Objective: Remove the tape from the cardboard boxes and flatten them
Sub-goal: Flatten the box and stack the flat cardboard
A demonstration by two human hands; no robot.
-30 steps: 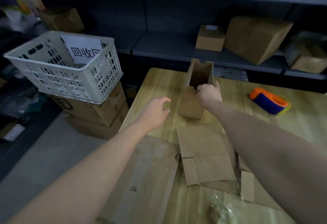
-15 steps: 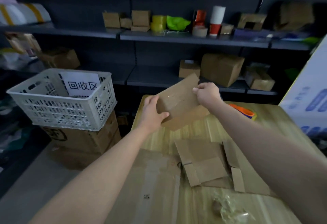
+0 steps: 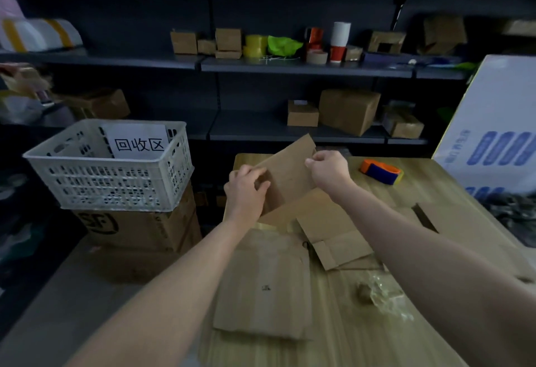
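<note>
A small brown cardboard box [image 3: 290, 169] is held tilted above the far end of the wooden table [image 3: 429, 189]. My left hand [image 3: 246, 189] grips its lower left corner with curled fingers. At the box's upper right edge my right hand [image 3: 327, 171] pinches it between thumb and fingers. Flattened cardboard pieces [image 3: 333, 236] lie on the table below the box, and a larger flat sheet [image 3: 264, 291] lies nearer to me. A wad of peeled clear tape [image 3: 380, 297] sits on the table near my right forearm.
An orange and blue tape dispenser [image 3: 381, 171] lies at the far right of the table. A white plastic crate [image 3: 110, 169] with a paper sign stands on cardboard boxes [image 3: 139, 230] to the left. A big white and blue box [image 3: 499, 134] stands right. Dark shelves [image 3: 290, 65] with boxes are behind.
Both hands lifted the small box off the table and tilted it. My left hand went from free to gripping its lower corner. The view rose toward the shelves.
</note>
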